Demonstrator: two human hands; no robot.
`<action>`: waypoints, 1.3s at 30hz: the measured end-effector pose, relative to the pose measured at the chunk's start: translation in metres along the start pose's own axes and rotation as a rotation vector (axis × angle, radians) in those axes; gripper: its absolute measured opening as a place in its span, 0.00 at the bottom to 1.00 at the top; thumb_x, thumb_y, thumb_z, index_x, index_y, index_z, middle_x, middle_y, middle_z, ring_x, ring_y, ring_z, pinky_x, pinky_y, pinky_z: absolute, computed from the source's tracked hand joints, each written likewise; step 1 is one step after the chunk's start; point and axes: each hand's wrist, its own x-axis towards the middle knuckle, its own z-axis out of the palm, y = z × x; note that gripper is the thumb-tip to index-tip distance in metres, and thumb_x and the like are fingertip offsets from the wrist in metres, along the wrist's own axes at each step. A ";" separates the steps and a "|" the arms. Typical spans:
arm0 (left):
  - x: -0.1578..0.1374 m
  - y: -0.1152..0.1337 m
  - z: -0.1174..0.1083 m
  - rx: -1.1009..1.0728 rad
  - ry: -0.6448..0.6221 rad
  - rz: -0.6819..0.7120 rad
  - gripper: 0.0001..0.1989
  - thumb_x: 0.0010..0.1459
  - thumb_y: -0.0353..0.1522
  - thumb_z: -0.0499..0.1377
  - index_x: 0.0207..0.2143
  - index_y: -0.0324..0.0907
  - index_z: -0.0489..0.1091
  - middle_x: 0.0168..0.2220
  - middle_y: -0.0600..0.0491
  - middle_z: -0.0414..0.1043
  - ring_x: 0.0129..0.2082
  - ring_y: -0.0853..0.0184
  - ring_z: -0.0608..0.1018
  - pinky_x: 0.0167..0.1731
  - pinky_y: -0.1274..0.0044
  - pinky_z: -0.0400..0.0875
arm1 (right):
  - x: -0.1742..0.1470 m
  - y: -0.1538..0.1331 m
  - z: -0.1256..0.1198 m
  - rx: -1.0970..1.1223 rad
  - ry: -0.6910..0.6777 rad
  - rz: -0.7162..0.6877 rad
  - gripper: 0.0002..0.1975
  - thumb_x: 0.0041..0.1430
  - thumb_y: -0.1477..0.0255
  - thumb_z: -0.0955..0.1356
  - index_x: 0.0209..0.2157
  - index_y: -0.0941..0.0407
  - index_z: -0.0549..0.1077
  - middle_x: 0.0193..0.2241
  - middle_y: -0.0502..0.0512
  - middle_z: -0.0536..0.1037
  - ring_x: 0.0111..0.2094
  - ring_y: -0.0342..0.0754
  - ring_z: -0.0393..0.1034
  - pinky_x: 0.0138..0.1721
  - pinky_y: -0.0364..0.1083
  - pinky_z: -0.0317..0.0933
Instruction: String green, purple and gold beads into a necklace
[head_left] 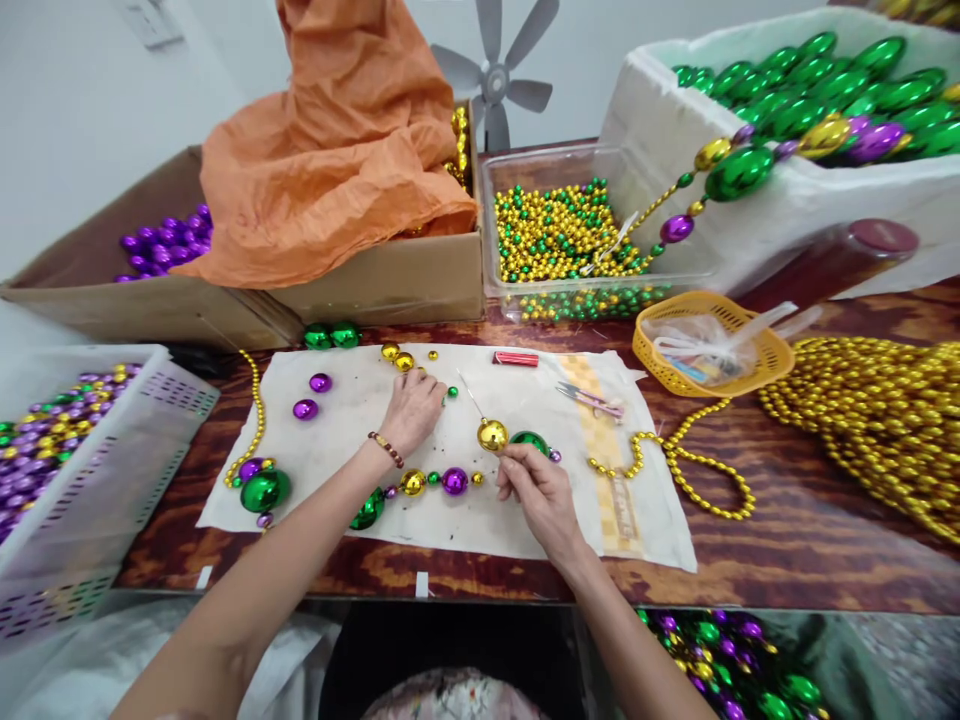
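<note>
My right hand (536,490) pinches a shiny gold bead (493,434) at its lower right, and a thin needle (471,393) sticks up from that bead. Just behind these fingers are a large green bead (529,441) and a small purple bead (555,456). My left hand (414,408) is on the white cloth (375,390) with curled fingers, beside loose gold beads (403,362); what its fingertips hold is hidden. A small green bead (452,393) lies to its right. Between my hands and nearer me runs a strung row with a purple bead (454,481) and a gold bead (412,483).
Red-handled snips (592,400) and a red cutter-like tool (516,359) lie on the cloth. Behind are a clear bin (600,290) of small beads and a cardboard box (375,285). Right are a yellow basket (675,375) and gold bead strands (862,410); left, a white crate (161,430).
</note>
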 end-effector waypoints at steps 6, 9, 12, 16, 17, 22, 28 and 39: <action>-0.004 -0.003 -0.017 -0.678 0.155 -0.214 0.02 0.55 0.29 0.63 0.33 0.43 0.76 0.37 0.47 0.77 0.45 0.55 0.75 0.50 0.61 0.64 | 0.000 0.003 -0.002 -0.051 -0.039 -0.030 0.08 0.66 0.68 0.64 0.39 0.55 0.73 0.22 0.47 0.74 0.19 0.42 0.71 0.24 0.41 0.67; -0.012 0.000 -0.031 -1.389 0.097 -0.402 0.08 0.53 0.34 0.67 0.36 0.41 0.78 0.36 0.49 0.78 0.36 0.63 0.79 0.44 0.68 0.71 | 0.000 0.004 -0.003 -0.093 -0.089 -0.062 0.08 0.66 0.70 0.63 0.42 0.56 0.73 0.24 0.49 0.76 0.20 0.43 0.72 0.26 0.41 0.68; -0.019 0.004 -0.042 -1.802 0.007 -0.486 0.11 0.54 0.33 0.69 0.40 0.38 0.78 0.37 0.48 0.79 0.33 0.67 0.81 0.42 0.72 0.74 | 0.000 0.006 -0.004 -0.116 -0.122 -0.078 0.09 0.66 0.71 0.63 0.42 0.56 0.74 0.26 0.51 0.79 0.21 0.43 0.74 0.27 0.41 0.69; -0.025 0.007 -0.045 -1.958 0.024 -0.508 0.07 0.58 0.29 0.66 0.40 0.37 0.77 0.35 0.49 0.79 0.32 0.67 0.82 0.39 0.74 0.77 | -0.001 0.008 -0.004 -0.095 -0.120 -0.089 0.08 0.66 0.70 0.64 0.41 0.56 0.75 0.25 0.50 0.79 0.21 0.43 0.75 0.26 0.41 0.70; -0.025 0.007 -0.045 -1.978 0.025 -0.508 0.06 0.59 0.29 0.65 0.39 0.36 0.77 0.35 0.49 0.79 0.32 0.68 0.82 0.38 0.74 0.77 | -0.002 0.008 -0.004 -0.087 -0.117 -0.093 0.08 0.66 0.71 0.64 0.41 0.56 0.75 0.24 0.50 0.78 0.21 0.43 0.74 0.25 0.40 0.70; -0.026 0.006 -0.044 -2.033 0.033 -0.542 0.05 0.62 0.28 0.63 0.37 0.35 0.77 0.34 0.48 0.79 0.32 0.68 0.81 0.37 0.75 0.78 | -0.002 0.009 -0.004 -0.084 -0.111 -0.132 0.08 0.66 0.73 0.64 0.41 0.56 0.75 0.21 0.48 0.77 0.19 0.42 0.73 0.23 0.39 0.69; -0.024 0.010 -0.045 -2.051 0.120 -0.638 0.04 0.62 0.27 0.62 0.35 0.35 0.76 0.32 0.49 0.79 0.32 0.68 0.82 0.36 0.76 0.78 | -0.003 0.011 -0.004 -0.113 -0.134 -0.136 0.09 0.66 0.73 0.64 0.41 0.56 0.76 0.22 0.48 0.77 0.20 0.42 0.73 0.23 0.39 0.68; -0.028 0.023 -0.043 -1.920 0.156 -0.611 0.10 0.52 0.29 0.70 0.35 0.39 0.73 0.33 0.54 0.78 0.32 0.69 0.82 0.39 0.75 0.76 | -0.003 0.012 -0.003 -0.156 -0.128 -0.100 0.09 0.66 0.72 0.63 0.41 0.56 0.75 0.21 0.48 0.76 0.19 0.42 0.72 0.23 0.39 0.68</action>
